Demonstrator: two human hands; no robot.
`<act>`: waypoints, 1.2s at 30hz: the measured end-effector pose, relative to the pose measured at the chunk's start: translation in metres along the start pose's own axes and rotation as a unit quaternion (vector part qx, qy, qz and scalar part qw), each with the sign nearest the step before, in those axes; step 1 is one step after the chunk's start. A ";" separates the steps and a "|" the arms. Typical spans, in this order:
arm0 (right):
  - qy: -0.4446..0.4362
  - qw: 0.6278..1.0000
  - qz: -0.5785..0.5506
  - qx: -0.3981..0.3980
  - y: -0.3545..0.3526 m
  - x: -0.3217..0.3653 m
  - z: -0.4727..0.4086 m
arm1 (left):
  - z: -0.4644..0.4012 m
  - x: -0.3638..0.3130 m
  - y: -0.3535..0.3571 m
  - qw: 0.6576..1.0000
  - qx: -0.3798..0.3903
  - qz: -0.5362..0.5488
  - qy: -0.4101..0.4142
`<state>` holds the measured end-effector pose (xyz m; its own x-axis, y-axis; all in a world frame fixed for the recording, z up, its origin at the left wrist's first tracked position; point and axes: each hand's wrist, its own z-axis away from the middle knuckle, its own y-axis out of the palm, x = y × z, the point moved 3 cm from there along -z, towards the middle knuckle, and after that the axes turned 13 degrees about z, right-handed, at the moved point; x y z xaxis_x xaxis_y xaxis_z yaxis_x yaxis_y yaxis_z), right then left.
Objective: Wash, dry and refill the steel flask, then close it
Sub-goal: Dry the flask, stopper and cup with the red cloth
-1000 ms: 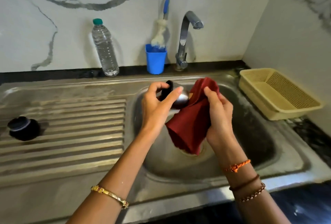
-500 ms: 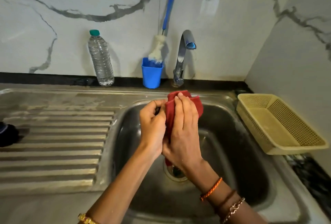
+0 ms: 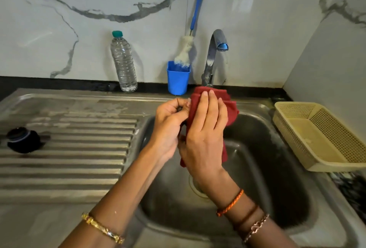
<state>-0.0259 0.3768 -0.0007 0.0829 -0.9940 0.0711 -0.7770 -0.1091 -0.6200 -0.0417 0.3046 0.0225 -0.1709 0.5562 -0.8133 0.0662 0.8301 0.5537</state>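
Observation:
Over the sink basin [image 3: 277,168] both my hands are wrapped around the steel flask, which is hidden under a dark red cloth [image 3: 229,109]. My right hand [image 3: 204,130] lies flat over the cloth with its fingers pointing up. My left hand [image 3: 168,126] grips the flask's left side, with a dark bit of it showing between the fingers. The flask's black lid [image 3: 22,139] rests on the ribbed drainboard [image 3: 79,158] at the far left. A clear plastic water bottle [image 3: 123,63] with a green cap stands against the back wall.
The tap [image 3: 214,55] rises just behind my hands, with no water running. Left of it a blue cup [image 3: 177,78] holds a long bottle brush [image 3: 195,21]. A beige perforated basket [image 3: 320,134] sits on the counter to the right, next to the side wall.
My right hand has closed the red cloth around the flask, covering it. Both hands have moved up toward the tap. The shiny flask body seen a second ago is now hidden.

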 end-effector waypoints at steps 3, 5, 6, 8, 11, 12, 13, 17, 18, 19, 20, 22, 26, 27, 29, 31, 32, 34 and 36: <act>0.019 0.990 -0.135 -0.046 0.004 -0.013 -0.017 | 0.000 -0.003 0.001 1.000 0.019 -0.002 0.009; 0.057 0.965 -0.256 0.021 0.003 -0.025 -0.029 | -0.001 -0.006 0.005 0.999 0.035 -0.023 0.017; 0.076 0.951 -0.294 0.060 0.005 -0.028 -0.032 | -0.002 -0.008 0.007 0.998 0.039 -0.050 0.021; 0.110 0.935 -0.323 0.095 0.008 -0.029 -0.031 | -0.005 -0.012 0.008 0.986 0.043 -0.159 0.042; 0.123 0.944 -0.292 0.090 0.009 -0.027 -0.024 | -0.008 -0.015 0.008 0.947 0.050 -0.312 0.060; 0.118 0.953 -0.266 0.089 0.008 -0.026 -0.023 | -0.007 -0.015 0.008 0.950 0.048 -0.304 0.045; 0.114 0.960 -0.239 0.095 0.007 -0.025 -0.021 | -0.005 -0.013 0.008 0.954 0.047 -0.293 0.033; 0.122 0.961 -0.203 0.141 -0.004 -0.016 -0.010 | 0.007 -0.012 0.004 0.951 0.048 -0.292 0.087; 0.117 0.961 -0.209 0.140 -0.007 -0.016 -0.010 | 0.009 -0.013 0.003 0.953 0.058 -0.282 0.098; 0.107 0.957 -0.222 0.151 -0.009 -0.018 -0.012 | 0.010 -0.015 0.003 0.954 0.074 -0.271 0.106; 0.096 0.949 -0.244 0.176 -0.009 -0.021 -0.017 | 0.010 -0.017 0.001 0.953 0.092 -0.265 0.111; 0.074 0.903 -0.323 0.272 -0.009 -0.034 -0.033 | 0.011 -0.019 -0.002 0.951 0.112 -0.261 0.125; 0.017 0.869 -0.335 0.363 -0.017 -0.043 -0.053 | 0.007 -0.021 -0.004 0.958 0.091 -0.238 0.131; 0.005 0.902 -0.278 0.330 -0.018 -0.037 -0.049 | 0.004 -0.023 -0.005 0.961 0.078 -0.231 0.130; -0.028 0.965 -0.167 0.201 -0.013 -0.016 -0.030 | 0.001 -0.026 -0.008 0.965 0.060 -0.222 0.130; -0.033 0.990 -0.087 0.108 -0.006 -0.002 -0.016 | 0.001 -0.026 -0.009 0.966 0.065 -0.219 0.123; -0.037 0.988 -0.103 0.107 -0.005 -0.002 -0.018 | 0.002 -0.025 -0.011 0.966 0.066 -0.218 0.124; -0.020 0.936 -0.267 0.227 -0.006 -0.016 -0.039 | 0.004 -0.024 -0.014 0.969 0.062 -0.205 0.123; 0.021 0.777 -0.478 0.409 -0.007 -0.032 -0.053 | 0.007 -0.024 -0.016 0.974 0.076 -0.170 0.131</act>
<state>-0.0564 0.4095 0.0433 0.3441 -0.4584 0.8195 0.2842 -0.7810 -0.5562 -0.0317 0.2778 0.0320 -0.4522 0.2345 -0.8605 0.1031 0.9721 0.2108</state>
